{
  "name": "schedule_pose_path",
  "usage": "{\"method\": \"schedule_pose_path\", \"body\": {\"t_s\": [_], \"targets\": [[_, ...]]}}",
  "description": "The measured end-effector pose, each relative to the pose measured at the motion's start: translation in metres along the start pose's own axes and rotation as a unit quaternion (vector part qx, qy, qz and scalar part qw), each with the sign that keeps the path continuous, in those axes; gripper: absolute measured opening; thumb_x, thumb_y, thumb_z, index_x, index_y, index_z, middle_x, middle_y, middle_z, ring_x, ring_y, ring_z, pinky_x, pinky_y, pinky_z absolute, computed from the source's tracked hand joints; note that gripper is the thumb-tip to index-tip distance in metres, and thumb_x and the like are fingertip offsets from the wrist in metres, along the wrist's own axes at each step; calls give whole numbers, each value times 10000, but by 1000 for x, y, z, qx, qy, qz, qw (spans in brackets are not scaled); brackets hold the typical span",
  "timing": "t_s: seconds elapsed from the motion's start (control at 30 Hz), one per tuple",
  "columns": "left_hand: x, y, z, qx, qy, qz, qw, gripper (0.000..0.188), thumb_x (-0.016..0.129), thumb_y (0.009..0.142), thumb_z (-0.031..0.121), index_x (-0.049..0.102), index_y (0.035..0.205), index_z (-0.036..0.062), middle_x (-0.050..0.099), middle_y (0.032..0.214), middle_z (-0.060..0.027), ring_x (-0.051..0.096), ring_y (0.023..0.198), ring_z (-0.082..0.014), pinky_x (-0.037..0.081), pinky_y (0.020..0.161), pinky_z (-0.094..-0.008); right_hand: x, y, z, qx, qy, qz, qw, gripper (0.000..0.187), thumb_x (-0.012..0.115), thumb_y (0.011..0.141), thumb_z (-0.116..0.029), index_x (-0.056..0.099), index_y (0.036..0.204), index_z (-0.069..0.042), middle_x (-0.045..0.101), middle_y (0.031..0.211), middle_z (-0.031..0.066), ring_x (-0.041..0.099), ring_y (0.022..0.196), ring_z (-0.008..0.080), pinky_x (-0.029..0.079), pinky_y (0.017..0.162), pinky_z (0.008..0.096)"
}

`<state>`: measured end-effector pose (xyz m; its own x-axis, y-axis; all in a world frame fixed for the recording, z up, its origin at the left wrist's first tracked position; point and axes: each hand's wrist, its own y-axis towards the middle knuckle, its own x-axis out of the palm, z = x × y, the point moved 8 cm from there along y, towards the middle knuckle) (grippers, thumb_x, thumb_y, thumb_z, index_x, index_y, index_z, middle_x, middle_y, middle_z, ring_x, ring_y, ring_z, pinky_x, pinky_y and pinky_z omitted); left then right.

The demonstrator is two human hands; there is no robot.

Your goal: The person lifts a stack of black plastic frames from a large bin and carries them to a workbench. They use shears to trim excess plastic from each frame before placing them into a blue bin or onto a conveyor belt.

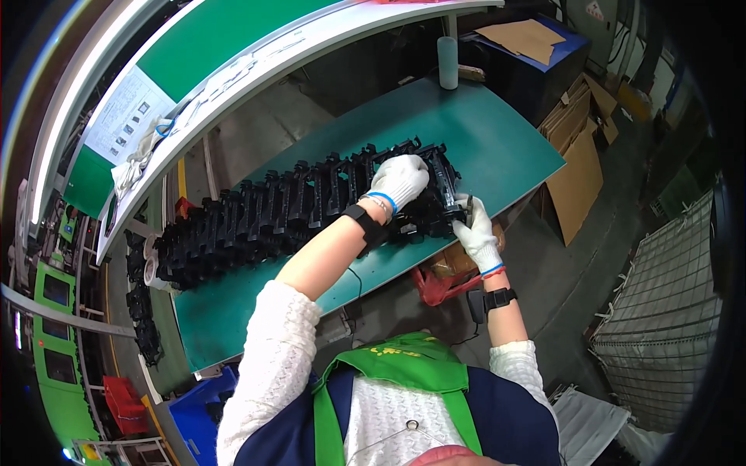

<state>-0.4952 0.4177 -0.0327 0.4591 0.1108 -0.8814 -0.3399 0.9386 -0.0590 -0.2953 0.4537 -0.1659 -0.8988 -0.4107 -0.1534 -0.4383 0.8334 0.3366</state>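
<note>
The part [444, 175], a black frame, lay on the right half of the table [497, 140], at the right end of a row [276, 206] of similar frames. The left hand [401, 180], in a white glove, was over that end of the row with its fingers curled under; what lay beneath them was hidden, so whether they pinched anything could not be told. The right hand [478, 233], gloved too, was at the table's near edge, thumb and forefinger pinching the near end of the part. One hand from above and one at the end probably steadied it against sliding or turning, and the gloves likely spared the fingers from hard edges. The row ran leftward along the table, its frames packed side by side, presumably so that they propped one another and took up little room.

The tabletop was smooth and green, with a soft sheen. A pale cylinder [447, 62] stood upright at the table's far right corner. Above the table's far side ran a white shelf [342, 39], perhaps meant to leave the top for work. Cardboard [575, 186] leaned beyond the table's right end; a red basket [443, 287] sat below its near edge. Past its left end were a blue bin [190, 423] and a green machine [54, 349].
</note>
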Motion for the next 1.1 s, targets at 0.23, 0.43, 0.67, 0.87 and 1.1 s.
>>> {"method": "schedule_pose_path", "body": {"t_s": [0.23,0.43,0.67,0.87,1.1], "targets": [[-33,-97,1,170,156,9,973,364,674,853,251,781,1163,92,768,1079,-156,710,992,-359,567,957,-457,14,16,-52,-3,-209,-124,970,670,769,836,-61,526,1455,21,599,1405,211,606,1312,350,476,1121,408],[-71,-195,-33,169,59,79,981,397,705,851,287,761,1157,41,739,1231,-133,651,1178,-342,536,1007,-465,25,12,-45,82,3,-175,981,641,796,911,-127,536,1470,49,625,1424,179,575,1333,250,430,1151,375],[-70,-290,-142,1,-65,184,981,418,705,882,300,750,1223,63,731,1259,-144,654,1182,-364,520,1054,-469,-29,-47,-97,-11,-114,53,992,405,619,1042,-63,568,1423,64,630,1400,172,595,1286,259,429,1128,377],[-76,-396,-282,-254,-152,268,917,429,685,933,262,716,1304,50,718,1321,-160,688,1175,-324,547,1042,-414,64,-92,-156,-159,-8,-16,987,351,532,1074,-74,564,1389,77,671,1269,174,654,1098,212,491,1007,344],[-95,-587,-503,-320,-544,640,437,604,731,950,136,513,1507,55,678,1126,-99,675,907,-279,594,932,-418,290,-212,-154,336,340,-370,796,397,594,1063,-154,485,1403,19,658,1130,162,655,796,164,539,639,260]]}}
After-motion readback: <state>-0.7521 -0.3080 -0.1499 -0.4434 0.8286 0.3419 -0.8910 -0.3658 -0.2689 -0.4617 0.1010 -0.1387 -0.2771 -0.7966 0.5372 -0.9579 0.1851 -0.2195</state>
